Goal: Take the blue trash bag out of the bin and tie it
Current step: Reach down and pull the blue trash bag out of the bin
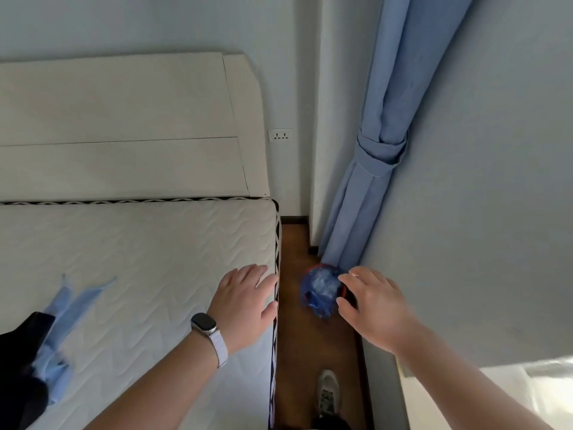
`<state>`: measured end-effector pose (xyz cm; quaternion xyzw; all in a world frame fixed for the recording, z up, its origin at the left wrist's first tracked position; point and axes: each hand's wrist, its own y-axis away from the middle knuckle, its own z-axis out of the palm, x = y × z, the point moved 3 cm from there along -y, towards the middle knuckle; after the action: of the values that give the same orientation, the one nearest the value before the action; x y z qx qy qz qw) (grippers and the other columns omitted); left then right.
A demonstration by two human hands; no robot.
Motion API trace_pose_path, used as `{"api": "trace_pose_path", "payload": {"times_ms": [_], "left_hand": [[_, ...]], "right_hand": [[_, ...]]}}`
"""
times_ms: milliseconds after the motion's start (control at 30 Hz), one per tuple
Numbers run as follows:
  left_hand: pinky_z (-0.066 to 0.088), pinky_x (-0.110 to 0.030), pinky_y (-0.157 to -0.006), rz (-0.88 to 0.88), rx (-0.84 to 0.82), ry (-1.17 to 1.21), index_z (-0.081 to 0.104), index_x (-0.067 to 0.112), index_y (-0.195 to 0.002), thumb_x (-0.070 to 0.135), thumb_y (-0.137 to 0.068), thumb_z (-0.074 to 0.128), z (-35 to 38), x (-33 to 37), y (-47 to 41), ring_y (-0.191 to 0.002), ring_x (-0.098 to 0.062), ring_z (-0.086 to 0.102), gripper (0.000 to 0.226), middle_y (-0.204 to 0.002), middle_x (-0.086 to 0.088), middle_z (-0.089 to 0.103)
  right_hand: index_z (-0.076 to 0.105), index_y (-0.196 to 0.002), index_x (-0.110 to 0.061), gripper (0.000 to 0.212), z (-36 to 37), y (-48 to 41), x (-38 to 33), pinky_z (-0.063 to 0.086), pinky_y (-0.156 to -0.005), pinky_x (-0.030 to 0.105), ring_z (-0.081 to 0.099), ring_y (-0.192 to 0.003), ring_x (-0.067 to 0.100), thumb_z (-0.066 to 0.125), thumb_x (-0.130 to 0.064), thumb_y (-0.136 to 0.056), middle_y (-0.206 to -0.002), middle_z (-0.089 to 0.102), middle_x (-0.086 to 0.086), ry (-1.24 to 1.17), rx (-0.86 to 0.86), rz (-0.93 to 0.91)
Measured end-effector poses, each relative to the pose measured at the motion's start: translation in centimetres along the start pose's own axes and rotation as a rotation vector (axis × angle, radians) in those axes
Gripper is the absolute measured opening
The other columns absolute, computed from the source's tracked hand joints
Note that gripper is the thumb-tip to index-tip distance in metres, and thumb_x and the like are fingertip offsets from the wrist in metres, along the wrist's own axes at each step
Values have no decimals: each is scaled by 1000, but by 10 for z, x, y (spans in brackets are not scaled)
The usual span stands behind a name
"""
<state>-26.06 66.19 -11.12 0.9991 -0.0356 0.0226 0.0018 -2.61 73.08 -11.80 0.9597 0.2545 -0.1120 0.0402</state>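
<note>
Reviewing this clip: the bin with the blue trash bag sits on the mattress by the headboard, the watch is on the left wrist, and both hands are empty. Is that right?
Not quite. The head view shows the bin with the blue trash bag on the wooden floor, in the gap between the mattress and the wall, at the foot of the blue curtain. The watch is on the left wrist, and the left hand and right hand are empty.

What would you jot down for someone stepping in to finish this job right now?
Left hand: open, resting on the mattress edge, holding nothing.
Right hand: open, reaching toward the bin, no grip yet.
Blue trash bag: in the bin, on the floor between bed and wall, below the curtain.
Done: nothing.
Left: lift the bag out and tie it.
</note>
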Motion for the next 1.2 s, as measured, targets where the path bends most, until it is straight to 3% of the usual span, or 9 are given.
{"api": "trace_pose_path", "payload": {"times_ms": [300, 467, 633, 900, 1200], "left_hand": [[46, -44, -94, 58, -32, -5, 57, 20, -120, 36, -83, 52, 16, -12, -76, -116, -28, 57, 41, -125, -6, 61], [46, -46, -94, 77, -79, 6, 57, 18, -120, 34, -82, 54, 48, -34, -119, -116, -31, 57, 42, -126, -10, 61], [44, -46, -98, 104, -182, 34, 55, 19, -122, 35, -82, 56, 96, -50, -162, -120, -31, 54, 43, -130, -10, 59], [51, -44, -85, 194, -306, 150, 57, 14, -111, 27, -78, 62, 205, -65, -216, -107, -32, 59, 36, -115, -12, 64], [50, -41, -79, 99, -473, 354, 54, 18, -110, 27, -80, 48, 383, -46, -222, -105, -27, 56, 32, -112, -3, 60]], "right_hand": [[51, -128, -21, 45, 49, -86, 9, 41, -92, 36, 50, -113, 21, 40, -41, -90, -128, 54, 0, -88, -156, -48], [57, -118, -18, 48, 73, -129, 25, 48, -83, 40, 56, -100, 26, 34, -42, -83, -113, 60, 2, -124, -174, 0], [59, -112, -19, 35, 97, -165, 44, 49, -78, 41, 57, -95, 26, 47, -36, -84, -107, 60, 1, -94, -217, 58], [56, -114, -18, 34, 171, -221, 79, 49, -77, 38, 56, -93, 23, 49, -36, -86, -105, 58, 2, -21, -331, 83], [56, -121, -13, 41, 335, -217, 129, 49, -84, 43, 56, -105, 33, 57, -31, -84, -114, 60, 10, -128, -475, 260]]}}
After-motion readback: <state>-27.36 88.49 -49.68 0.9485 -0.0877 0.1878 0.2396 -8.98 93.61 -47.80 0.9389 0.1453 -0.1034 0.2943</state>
